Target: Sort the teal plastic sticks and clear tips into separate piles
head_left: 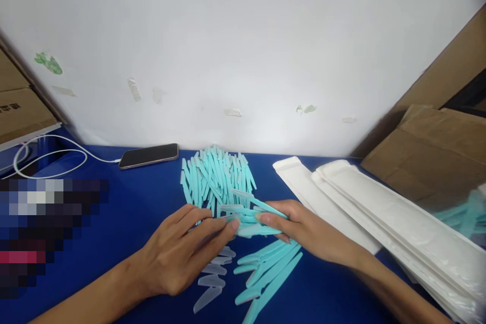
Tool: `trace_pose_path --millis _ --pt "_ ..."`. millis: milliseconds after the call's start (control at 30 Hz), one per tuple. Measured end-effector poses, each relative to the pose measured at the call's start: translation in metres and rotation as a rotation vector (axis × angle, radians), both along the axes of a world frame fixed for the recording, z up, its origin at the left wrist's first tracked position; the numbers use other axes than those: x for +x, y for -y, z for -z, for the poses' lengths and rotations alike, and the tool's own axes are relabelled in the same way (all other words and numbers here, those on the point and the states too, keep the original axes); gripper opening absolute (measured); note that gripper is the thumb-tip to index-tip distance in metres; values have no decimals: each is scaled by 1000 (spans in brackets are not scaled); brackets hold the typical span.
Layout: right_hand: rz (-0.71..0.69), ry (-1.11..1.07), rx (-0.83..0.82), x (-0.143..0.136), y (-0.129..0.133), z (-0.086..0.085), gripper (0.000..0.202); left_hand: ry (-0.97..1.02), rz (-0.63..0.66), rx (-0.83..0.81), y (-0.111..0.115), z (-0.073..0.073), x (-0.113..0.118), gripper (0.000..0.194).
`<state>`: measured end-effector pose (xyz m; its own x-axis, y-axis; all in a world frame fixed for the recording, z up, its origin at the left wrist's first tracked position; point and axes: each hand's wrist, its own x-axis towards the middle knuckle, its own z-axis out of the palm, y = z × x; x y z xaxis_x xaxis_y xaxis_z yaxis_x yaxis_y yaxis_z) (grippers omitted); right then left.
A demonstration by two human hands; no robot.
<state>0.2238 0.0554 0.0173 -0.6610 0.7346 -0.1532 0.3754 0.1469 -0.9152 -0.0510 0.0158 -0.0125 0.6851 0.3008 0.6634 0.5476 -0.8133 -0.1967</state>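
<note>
My right hand (304,228) is closed around a small bunch of turquoise eyebrow razors (248,230), their capped ends pointing left. The thumb and fingers of my left hand (182,250) pinch the clear-capped end of one razor in that bunch; the exact grip is partly hidden by the fingers. Behind both hands, a pile of turquoise razors with clear caps (214,174) lies against the wall. Several loose translucent blade caps (212,281) lie below my left hand. To their right, several more turquoise razors (268,271) are fanned out on the blue table below my right hand.
White padded mailers (353,202) are stacked on the right, beside a brown cardboard box (425,157). A phone (149,156) with a white charging cable (85,152) lies at the back left. The white wall (243,50) bounds the blue table (136,202) behind.
</note>
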Motion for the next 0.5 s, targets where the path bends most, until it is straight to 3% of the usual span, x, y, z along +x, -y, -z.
trace_pose_path --millis 100,300,500 --pt "-22 -87 -109 3 -5 2 39 44 -14 -66 0 2 0 47" --pt "23 -20 -145 7 -11 -3 43 160 27 -177 1 10 6 56" --pt "73 -10 -174 4 -13 -7 44 142 40 -145 -1 11 2 57"
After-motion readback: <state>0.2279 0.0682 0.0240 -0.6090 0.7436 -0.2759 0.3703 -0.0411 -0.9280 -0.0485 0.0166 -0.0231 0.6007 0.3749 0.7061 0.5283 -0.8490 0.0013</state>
